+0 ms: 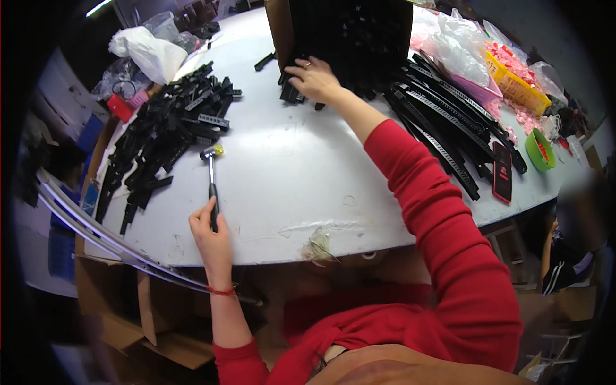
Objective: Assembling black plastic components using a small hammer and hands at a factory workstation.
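Here, the left hand [212, 240] had its fingers wrapped round the dark handle of a hammer [212, 178], its metal head with a yellow face up over the white tabletop [289, 173]! Up at the far side was the right hand [316, 80], fingers spread at the mouth of a cardboard box [280, 32], right over some short black pieces [290, 94]; whether it pinched one, I couldn't tell from where I stood.

Out to the left, beyond the hammer's head, sprawled a heap of black parts [173, 128], with a white plastic bag [151, 54] behind it. Over on the right, long black strips [443, 122] lay fanned beside the box, a red-edged phone [502, 172] just by them, and a green bowl [538, 153] with red bits inside near that. Farther back, what a cluster: a yellow basket [540, 101] loaded with pinkish-red pieces, next to a pink basket [482, 92] under clear plastic.
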Motion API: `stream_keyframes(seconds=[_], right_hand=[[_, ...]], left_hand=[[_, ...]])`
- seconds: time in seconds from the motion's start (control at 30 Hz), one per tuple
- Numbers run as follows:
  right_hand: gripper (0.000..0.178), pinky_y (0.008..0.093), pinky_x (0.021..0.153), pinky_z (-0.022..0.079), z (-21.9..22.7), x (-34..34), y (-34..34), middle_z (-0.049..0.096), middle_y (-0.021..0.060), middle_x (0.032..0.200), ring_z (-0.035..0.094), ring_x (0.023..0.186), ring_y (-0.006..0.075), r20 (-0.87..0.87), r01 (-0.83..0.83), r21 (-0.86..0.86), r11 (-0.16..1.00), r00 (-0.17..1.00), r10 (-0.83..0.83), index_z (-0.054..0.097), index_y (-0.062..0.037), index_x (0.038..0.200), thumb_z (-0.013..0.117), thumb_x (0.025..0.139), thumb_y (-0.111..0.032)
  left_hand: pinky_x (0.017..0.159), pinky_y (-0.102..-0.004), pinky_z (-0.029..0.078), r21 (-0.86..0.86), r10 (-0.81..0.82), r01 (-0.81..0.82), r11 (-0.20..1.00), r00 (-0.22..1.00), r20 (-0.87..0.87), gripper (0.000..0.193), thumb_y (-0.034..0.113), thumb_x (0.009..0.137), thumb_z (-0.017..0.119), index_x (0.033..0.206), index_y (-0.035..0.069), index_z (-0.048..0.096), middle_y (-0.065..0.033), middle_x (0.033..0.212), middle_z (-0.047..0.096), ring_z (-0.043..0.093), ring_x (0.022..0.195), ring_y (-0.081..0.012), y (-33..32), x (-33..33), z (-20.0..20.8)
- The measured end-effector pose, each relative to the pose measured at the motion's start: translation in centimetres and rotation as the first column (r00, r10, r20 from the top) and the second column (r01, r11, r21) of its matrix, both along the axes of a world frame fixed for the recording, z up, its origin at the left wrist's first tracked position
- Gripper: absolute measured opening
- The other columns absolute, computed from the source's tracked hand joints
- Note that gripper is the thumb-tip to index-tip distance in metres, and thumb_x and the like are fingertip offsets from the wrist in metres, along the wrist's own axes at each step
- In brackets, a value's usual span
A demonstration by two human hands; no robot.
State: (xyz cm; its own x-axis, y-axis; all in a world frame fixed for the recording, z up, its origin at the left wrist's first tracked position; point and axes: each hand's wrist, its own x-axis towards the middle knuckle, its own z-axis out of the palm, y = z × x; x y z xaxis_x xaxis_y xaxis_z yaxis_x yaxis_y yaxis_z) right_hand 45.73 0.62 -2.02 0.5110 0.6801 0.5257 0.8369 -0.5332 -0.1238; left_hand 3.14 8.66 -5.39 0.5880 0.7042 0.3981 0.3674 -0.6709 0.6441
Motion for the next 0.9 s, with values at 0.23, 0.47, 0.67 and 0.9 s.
stream_keyframes(seconds=[0.23, 0.47, 0.67, 0.9], right_hand=[[0.071, 0.0742, 0.107, 0.014, 0.2, -1.3, 5.3, 0.011, 0.0192, 0.162, 0.008, 0.142, 0.0581, -0.254, 0.335, -0.286, 0.898, 0.877, -0.408, 0.041, -0.0313, 0.146, 0.059, 0.082, -0.054], [0.062, 0.0555, 0.113, 0.026, -1.6, -0.6, 1.6, 0.01, 0.0197, 0.162, 0.024, 0.141, 0.0476, -0.269, 0.26, -0.254, 0.932, 0.906, -0.326, 0.046, -0.0342, 0.143, 0.054, 0.082, -0.024], [0.055, 0.0499, 0.115, 0.027, -1.9, -7.4, -8.8, 0.028, 0.0263, 0.154, 0.036, 0.132, 0.0509, -0.149, -0.032, -0.337, 0.941, 0.989, -0.02, 0.047, -0.0306, 0.143, 0.048, 0.088, -0.026], [0.064, 0.0509, 0.116, 0.025, 0.6, -14.9, -19.3, 0.032, 0.0245, 0.153, 0.032, 0.139, 0.0423, -0.156, -0.171, -0.408, 0.897, 0.981, 0.116, 0.037, -0.0246, 0.149, 0.05, 0.088, -0.014]], left_hand=[[0.093, -0.0348, 0.046, -0.038, -0.008, 0.009, 0.999, 0.999, 0.034, 0.034, 0.001, 0.089, 0.06, 0.122, 0.006, 0.065, -0.0119, 0.112, 0.051, 0.055, 0.105, -0.0262, -0.6, -0.1, -0.5], [0.093, -0.0361, 0.047, -0.059, -0.009, 0.011, 0.998, 0.999, 0.037, 0.029, 0.002, 0.089, 0.061, 0.117, 0.004, 0.067, -0.0124, 0.112, 0.051, 0.055, 0.106, -0.0284, -0.6, -0.5, 0.4], [0.094, -0.0372, 0.046, -0.033, -0.009, 0.01, 0.999, 0.999, 0.049, 0.031, 0.004, 0.088, 0.063, 0.119, 0.005, 0.066, -0.0133, 0.114, 0.051, 0.055, 0.107, -0.0301, 0.0, -1.0, 0.6], [0.098, -0.0404, 0.043, 0.433, -0.031, 0.031, 0.901, 1.0, -0.006, 0.038, 0.005, 0.086, 0.062, 0.125, 0.006, 0.063, -0.0149, 0.121, 0.052, 0.052, 0.112, -0.0318, 4.3, 4.7, 3.9]])
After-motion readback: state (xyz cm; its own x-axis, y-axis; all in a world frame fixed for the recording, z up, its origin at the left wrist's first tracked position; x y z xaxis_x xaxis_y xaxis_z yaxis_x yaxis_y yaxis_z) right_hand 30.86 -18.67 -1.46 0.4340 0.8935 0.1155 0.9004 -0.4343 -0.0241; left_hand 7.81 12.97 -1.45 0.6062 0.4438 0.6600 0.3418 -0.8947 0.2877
